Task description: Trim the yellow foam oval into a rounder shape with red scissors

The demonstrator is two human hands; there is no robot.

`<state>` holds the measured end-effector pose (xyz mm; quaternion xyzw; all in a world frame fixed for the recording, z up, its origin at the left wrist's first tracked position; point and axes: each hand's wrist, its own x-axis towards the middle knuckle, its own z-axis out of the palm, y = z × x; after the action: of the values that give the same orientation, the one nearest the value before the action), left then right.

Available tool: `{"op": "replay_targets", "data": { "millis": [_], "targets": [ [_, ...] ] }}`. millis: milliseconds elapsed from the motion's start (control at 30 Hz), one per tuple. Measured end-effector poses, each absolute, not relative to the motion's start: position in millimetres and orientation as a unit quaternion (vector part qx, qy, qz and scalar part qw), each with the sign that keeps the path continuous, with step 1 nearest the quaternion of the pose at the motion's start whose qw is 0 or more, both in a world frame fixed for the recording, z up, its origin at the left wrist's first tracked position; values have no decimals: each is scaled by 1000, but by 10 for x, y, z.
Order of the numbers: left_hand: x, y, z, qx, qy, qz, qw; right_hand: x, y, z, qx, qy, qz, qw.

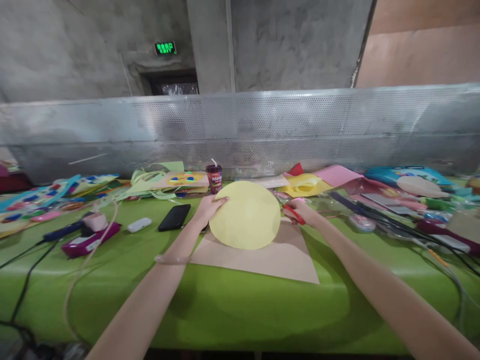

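Observation:
My left hand (209,207) pinches the left edge of a pale yellow paper circle (245,217), its thumb lying over the front. My right hand (303,210) grips red-handled scissors (294,214) at the circle's right edge; the blades are mostly hidden, so I cannot tell whether they touch the paper. Beneath the raised circle, a light pinkish-beige sheet of paper (258,262) lies flat on the green-covered table (240,310).
To the left lie a black phone (174,217), a white case (139,225) and a purple box (90,242) with cables. A lidded cup with a straw (214,179) stands behind. Coloured paper scraps (305,185) line the back; cables (397,222) run along the right.

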<state>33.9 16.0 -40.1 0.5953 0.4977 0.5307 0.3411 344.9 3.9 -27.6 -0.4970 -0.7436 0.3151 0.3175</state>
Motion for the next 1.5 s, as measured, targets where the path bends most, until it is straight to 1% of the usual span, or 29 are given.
{"op": "replay_targets", "data": {
  "millis": [433,767,967,1300,1400,1500],
  "targets": [
    [365,118,-374,580,503,534,354,3463,1,-233,-496,-732,344,316],
    [368,85,-352,580,501,525,370,3437,-65,-184,-502,-741,304,326],
    [369,79,-353,575,495,528,381,3470,-25,-211,-512,-731,309,327],
    [374,28,-306,596,509,516,344,3474,-59,-158,-511,-725,320,334],
    [399,-13,-273,592,492,514,380,3457,-77,-143,-518,-713,320,349],
    [452,-88,-227,610,468,468,436,3406,-108,-121,-496,-700,331,393]
  ]
}}
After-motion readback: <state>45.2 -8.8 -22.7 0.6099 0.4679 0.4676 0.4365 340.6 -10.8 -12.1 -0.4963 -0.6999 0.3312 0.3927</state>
